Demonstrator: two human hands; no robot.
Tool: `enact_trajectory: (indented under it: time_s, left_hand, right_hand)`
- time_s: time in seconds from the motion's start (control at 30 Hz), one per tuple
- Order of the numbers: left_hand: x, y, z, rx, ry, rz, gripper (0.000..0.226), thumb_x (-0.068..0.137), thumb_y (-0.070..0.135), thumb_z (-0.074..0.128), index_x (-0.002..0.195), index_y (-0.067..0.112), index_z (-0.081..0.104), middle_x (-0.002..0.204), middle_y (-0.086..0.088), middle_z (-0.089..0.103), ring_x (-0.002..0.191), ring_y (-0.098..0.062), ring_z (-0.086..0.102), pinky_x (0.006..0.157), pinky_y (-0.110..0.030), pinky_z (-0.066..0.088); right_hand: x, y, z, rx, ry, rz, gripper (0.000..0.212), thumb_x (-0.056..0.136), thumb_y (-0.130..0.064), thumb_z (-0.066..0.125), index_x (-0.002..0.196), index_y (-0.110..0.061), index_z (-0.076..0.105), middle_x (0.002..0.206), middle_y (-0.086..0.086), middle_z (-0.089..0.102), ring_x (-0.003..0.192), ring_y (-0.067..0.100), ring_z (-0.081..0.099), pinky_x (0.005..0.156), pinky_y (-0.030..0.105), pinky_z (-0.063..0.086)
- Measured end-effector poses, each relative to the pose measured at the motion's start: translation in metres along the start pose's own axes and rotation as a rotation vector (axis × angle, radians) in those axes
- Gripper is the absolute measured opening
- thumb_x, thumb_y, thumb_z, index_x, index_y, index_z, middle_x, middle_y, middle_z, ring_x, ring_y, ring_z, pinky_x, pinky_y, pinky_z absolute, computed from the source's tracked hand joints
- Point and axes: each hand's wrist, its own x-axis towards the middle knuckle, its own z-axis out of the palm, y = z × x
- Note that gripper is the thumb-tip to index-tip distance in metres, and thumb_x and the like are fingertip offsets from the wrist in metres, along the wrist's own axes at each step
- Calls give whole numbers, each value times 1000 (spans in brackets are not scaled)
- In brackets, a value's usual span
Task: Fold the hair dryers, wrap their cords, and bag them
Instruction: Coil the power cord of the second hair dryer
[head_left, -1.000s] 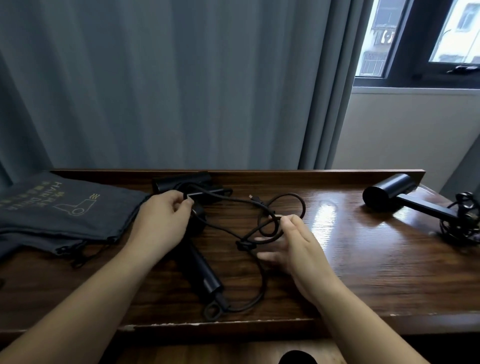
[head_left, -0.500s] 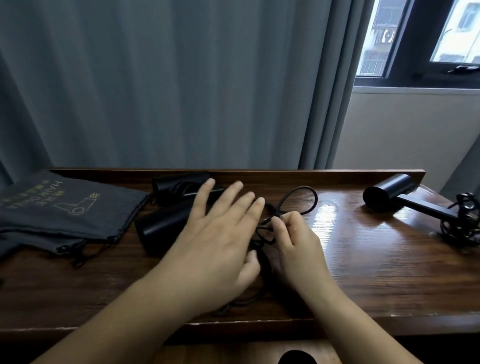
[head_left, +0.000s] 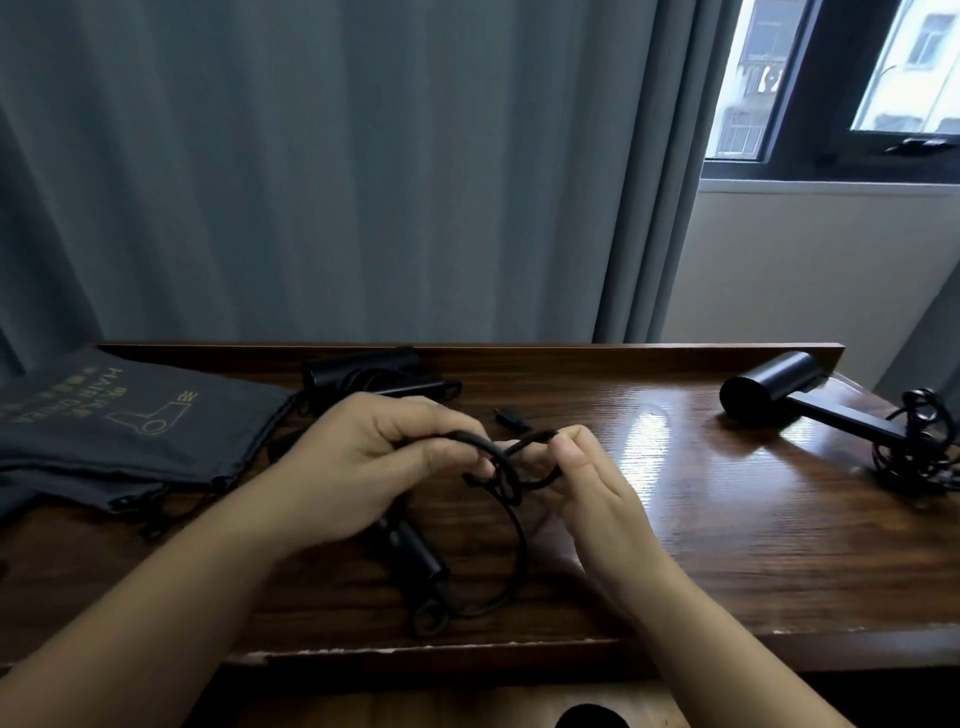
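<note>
Two hands recorded at mid-frame of the head view, the only view supplied. Left hand (head_left: 358, 462): fingers curled round a run of black cord (head_left: 511, 525), gripping it just above the bench (head_left: 649, 519). Right hand (head_left: 592, 483): fingertips pinching the same cord at a crossing loop, just beside the left hand, at 3 o'clock from it.

Item, near hair dryer (head_left: 415, 545): black, handle lying on the bench at 6 o'clock from the hands, its head hidden under the left hand; fold state could not be told. Cord ran from the handle's end round in a slack arc up to the fingers; plug end (head_left: 511, 418) lay at 12 o'clock from the hands.

Item, second hair dryer (head_left: 363, 371): at 12 o'clock, against the rear ledge, cord apparently gathered on it.

Item, third hair dryer (head_left: 769, 395): at 3 o'clock, unfolded, cord bundled at its handle end near the bench edge.

Item, grey bags (head_left: 130, 431): at 9 o'clock, flat, drawstrings trailing.

Risks, as judged: the crossed loop could tighten into a knot if both hands pulled apart. Slack below could snag the handle and drag the dryer toward the front edge at 6 o'clock. A loosened pinch would let the coil spring open.
</note>
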Motion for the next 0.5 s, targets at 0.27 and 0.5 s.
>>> enact_trajectory:
  time_s: [0.27,0.5]
  left_hand:
    - [4,-22,-20,427,503,-370,55,93,-6,43,129,28,66,130,10,64,125,-10,53,108,-21,38]
    - [7,15,31,578,192,-139,44,92,55,42,115,32,73,109,16,71,108,-4,61,96,-30,48]
  right_hand:
    - [-1,-3,2,-54,109,-92,24,99,-43,45,85,-33,62,116,1,75,116,24,66,105,59,45]
    - [-13,-15,17,-229,37,-158,25,107,-31,45,85,-30,56,93,-24,70,93,-6,61,84,36,47]
